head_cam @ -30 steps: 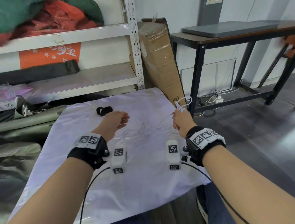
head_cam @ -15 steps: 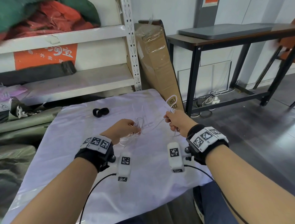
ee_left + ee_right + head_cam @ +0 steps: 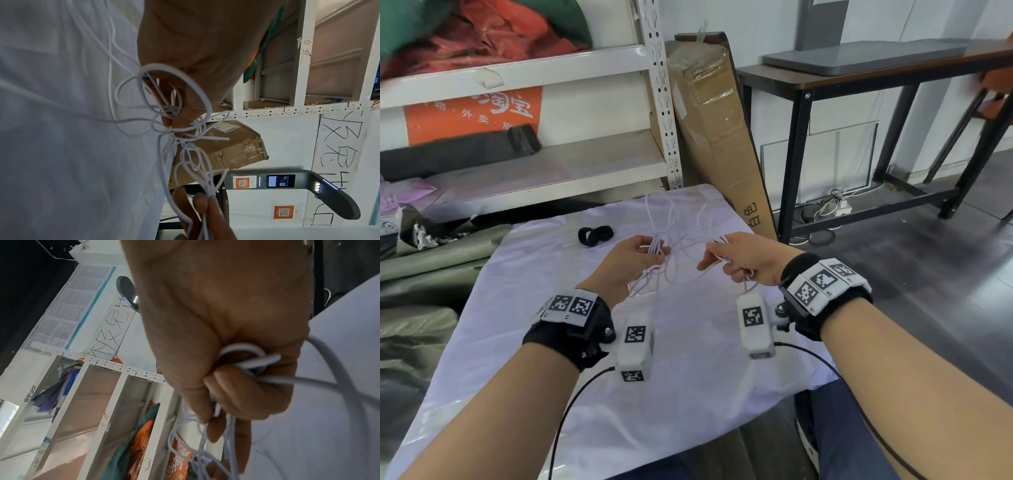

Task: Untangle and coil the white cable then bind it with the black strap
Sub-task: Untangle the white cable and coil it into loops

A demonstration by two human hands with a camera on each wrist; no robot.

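Shelving [image 3: 524, 178]: grey metal rack at 10 to 11 o'clock of the head view, red and green fabric on its upper level, an orange sign with white characters behind the lower one
Black strap [image 3: 595, 235]: curled into a small loop, lying on the white sheet at 11 o'clock of the left hand, apart from both hands and from the cable
White sheet [image 3: 688, 394]: thin, wrinkled cover over the work surface, under both hands
Left hand [image 3: 627, 263]: raised over the sheet, fingers curled, pinching a bunch of cable strands at its fingertips; in the left wrist view [image 3: 197, 53] several loops hang round the fingers
White cable [image 3: 678, 253]: a thin tangled bundle held in the air between the two hands, with long loops reaching toward 12 o'clock over the far edge of the sheet and slack drooping to the sheet below; the left wrist view shows the knot of crossing strands [image 3: 185, 139] just beyond the fingertips
Right hand [image 3: 748, 258]: level with the left and near it, closed round cable; in the right wrist view [image 3: 236, 337] a small loop sits in the fist and strands leave it on both sides
Cardboard box [image 3: 719, 137]: tall, taped, leaning against the rack at 12 o'clock
Black-framed table [image 3: 859, 78]: at 1 to 2 o'clock, a grey slab on top, cords and a power strip on the floor beneath
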